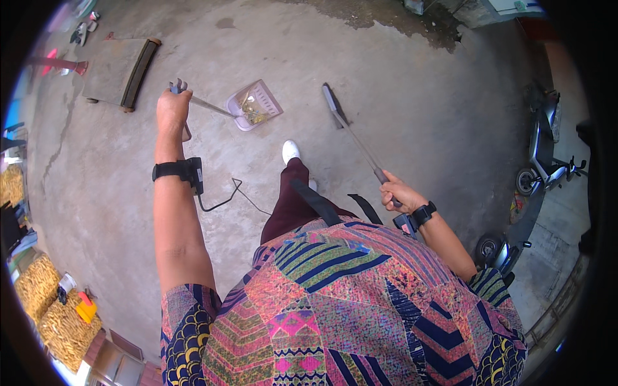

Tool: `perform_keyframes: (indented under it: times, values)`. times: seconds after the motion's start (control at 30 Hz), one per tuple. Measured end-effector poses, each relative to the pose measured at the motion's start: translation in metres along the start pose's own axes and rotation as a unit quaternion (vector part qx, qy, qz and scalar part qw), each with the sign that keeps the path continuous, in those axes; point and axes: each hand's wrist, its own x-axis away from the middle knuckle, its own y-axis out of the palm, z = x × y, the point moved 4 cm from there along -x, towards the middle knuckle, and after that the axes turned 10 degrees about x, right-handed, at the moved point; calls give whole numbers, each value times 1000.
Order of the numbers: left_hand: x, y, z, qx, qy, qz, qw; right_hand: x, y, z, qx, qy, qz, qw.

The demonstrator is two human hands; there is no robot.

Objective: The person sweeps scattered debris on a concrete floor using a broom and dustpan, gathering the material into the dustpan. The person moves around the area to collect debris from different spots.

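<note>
My left hand (175, 105) is closed around the upper end of a long-handled dustpan (232, 103). Its pale purple pan, toothed along one side, rests on the concrete floor and holds yellowish plant debris (255, 107). Wrapped in my right hand (401, 194) is the dark grip of a broom (359, 144). The broom's thin shaft slants up and away to a narrow head with dark bristles (343, 108), low over or on the floor to the right of the dustpan. Bare floor separates the two tools.
A flat wheeled platform (116, 72) sits at the far left, near a reddish post base (81, 67) and shoes (83, 33). Scooters (543, 149) line the right side. Heaps of corn cobs (67, 328) lie at lower left. A wet patch (367, 17) darkens the floor ahead.
</note>
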Motion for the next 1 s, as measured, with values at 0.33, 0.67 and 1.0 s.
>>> perform_keyframes:
  times: [0.33,0.67,1.0]
  values:
    - [5,1,-3,-2,23,7,1000,14,51,-17,77,-91,-71,990]
    - [-3,13,-15,121,16,15,992,-41,23,-52,90,-106,97,985]
    - [14,10,22,227,-62,-45,971,-78,114,-83,286,18,8,958]
